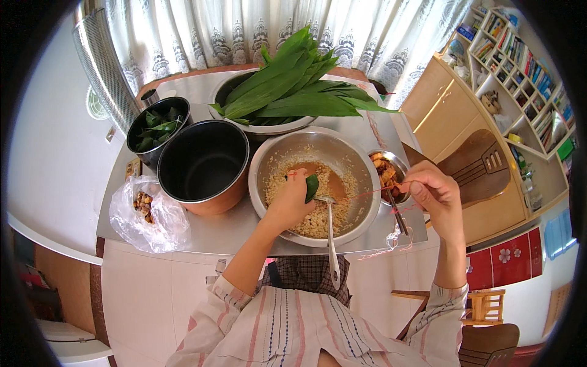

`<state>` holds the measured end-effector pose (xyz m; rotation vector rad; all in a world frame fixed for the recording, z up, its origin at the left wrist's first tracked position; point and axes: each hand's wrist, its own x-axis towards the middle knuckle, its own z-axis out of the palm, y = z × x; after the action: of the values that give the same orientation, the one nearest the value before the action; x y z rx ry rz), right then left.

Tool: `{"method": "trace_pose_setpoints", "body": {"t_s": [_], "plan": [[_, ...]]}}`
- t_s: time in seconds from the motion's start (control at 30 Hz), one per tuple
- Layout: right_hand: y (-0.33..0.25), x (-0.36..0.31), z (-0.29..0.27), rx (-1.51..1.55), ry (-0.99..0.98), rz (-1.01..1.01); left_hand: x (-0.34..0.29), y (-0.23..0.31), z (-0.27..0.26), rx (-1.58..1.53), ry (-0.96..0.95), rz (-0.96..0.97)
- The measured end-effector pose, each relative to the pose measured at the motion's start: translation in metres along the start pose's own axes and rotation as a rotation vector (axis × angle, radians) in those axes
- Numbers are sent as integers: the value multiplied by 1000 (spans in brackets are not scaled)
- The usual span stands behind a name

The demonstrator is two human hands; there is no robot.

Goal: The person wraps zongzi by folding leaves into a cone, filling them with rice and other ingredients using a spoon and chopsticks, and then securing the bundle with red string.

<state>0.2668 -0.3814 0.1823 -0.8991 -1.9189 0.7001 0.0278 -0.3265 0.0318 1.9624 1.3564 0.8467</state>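
My left hand [287, 202] is over a wide steel bowl [362, 164] of rice, its fingers closed around a small green leaf-wrapped rice dumpling [312, 187]. Most of the dumpling is hidden by the hand. A thin red string [365, 195] runs from near the dumpling across to my right hand [439, 194], whose thumb and fingers pinch it. That hand is raised at the right, beside a small metal bowl [402, 160] of brown meat pieces. A metal spoon [331, 238] rests in the rice, its handle hanging over the bowl's near rim.
Long green leaves [299, 85] fill a large basin behind the rice. To the left stand an empty black-lined pot [205, 162] and a smaller pot [129, 142] of wrapped dumplings. A plastic bag [125, 211] with brown pieces lies near the table's left edge. Loose strings [391, 241] hang over the front edge.
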Motion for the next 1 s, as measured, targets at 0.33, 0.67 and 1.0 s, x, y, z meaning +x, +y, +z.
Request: {"method": "trace_pose_setpoints", "body": {"t_s": [0.33,0.67,1.0], "plan": [[-5,36,20,505,-143,281,3,5,-8,4,-117,143],[0,55,38,565,-190,230,8,17,-14,156,-288,221],[142,81,46,1114,250,947,-12,35,-20,-871,-429,142]]}}
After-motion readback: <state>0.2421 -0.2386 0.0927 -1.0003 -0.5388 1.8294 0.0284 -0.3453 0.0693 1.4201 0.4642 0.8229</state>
